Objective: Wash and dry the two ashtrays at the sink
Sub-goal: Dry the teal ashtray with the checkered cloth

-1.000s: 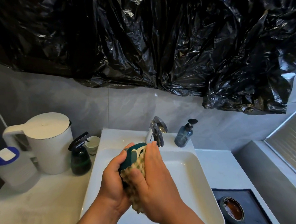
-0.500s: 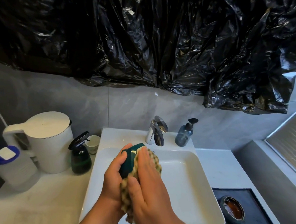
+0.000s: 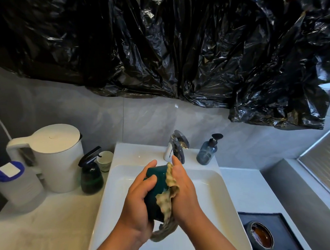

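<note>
Both forearms come in from the bottom edge and meet over the middle of the white sink (image 3: 106, 196).

Left hand (image 3: 137, 200): palm turned inward, fingers (image 3: 150, 164) and thumb curled round the teal ashtray (image 3: 157, 182), clamped on it. It is held on edge above the basin, clear of the bottom.

Right hand (image 3: 185, 192): fingers (image 3: 175, 162) straight and together, pointing away toward the faucet (image 3: 177, 145). The palm presses a beige waffle cloth (image 3: 167, 199) flat against the ashtray's right side. Thumb is hidden, so I can't tell if it pinches the cloth. The cloth's tail hangs below both wrists.

Count:
- Ashtrays: 2. Teal one is in the hands. Amber glass ashtray (image 3: 260, 236) sits on a dark tray (image 3: 278, 220) on the worktop (image 3: 41, 227) right of the sink, well apart from the hands.
- Cloths: 1.
- Bottles: 3. Blue pump bottle (image 3: 207, 151) is on the sink ledge right of the faucet, dark green spray bottle (image 3: 91, 176) just left of the sink, and clear bottle with a blue cap (image 3: 16, 186) at far left.
- White kettle (image 3: 57, 161): 1, between the clear bottle and the spray bottle.
- Small white cup (image 3: 105, 160): 1, behind the spray bottle.

Black plastic sheeting (image 3: 175, 47) covers the upper wall.
</note>
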A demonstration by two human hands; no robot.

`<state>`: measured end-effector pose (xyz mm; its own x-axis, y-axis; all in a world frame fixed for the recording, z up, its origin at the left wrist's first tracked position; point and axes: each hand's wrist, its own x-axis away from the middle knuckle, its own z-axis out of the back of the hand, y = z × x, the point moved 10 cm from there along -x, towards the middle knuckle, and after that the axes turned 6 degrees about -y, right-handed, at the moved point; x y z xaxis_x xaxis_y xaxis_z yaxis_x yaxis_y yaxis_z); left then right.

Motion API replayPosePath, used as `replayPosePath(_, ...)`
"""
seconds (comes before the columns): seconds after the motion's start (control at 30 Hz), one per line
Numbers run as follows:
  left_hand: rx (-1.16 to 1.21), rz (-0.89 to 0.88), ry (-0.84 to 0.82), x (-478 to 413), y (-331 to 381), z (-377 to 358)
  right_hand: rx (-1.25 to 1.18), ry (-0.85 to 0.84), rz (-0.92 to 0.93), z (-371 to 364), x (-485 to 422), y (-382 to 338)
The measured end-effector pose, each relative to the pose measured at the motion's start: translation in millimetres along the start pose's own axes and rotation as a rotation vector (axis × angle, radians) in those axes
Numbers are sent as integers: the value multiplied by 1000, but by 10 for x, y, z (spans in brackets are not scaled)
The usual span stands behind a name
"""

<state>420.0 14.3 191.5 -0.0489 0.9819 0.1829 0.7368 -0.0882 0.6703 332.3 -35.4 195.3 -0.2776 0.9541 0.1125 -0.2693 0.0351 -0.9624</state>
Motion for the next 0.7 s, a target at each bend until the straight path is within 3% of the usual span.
replayPosePath(0.2,9,-58,51,-31,87,58,-104,-23,20,-223,274,84)
replayPosePath(0.4,-25,-62,58,-51,81,90,42,-78,-28,-266,415,22)
replayPosePath(0.57,50,-90,199,-108,98,268,274,-122,84,-304,484,-200)
replayPosePath(0.7,105,-100,257,-104,105,377,151,-48,140,-167,490,-288)
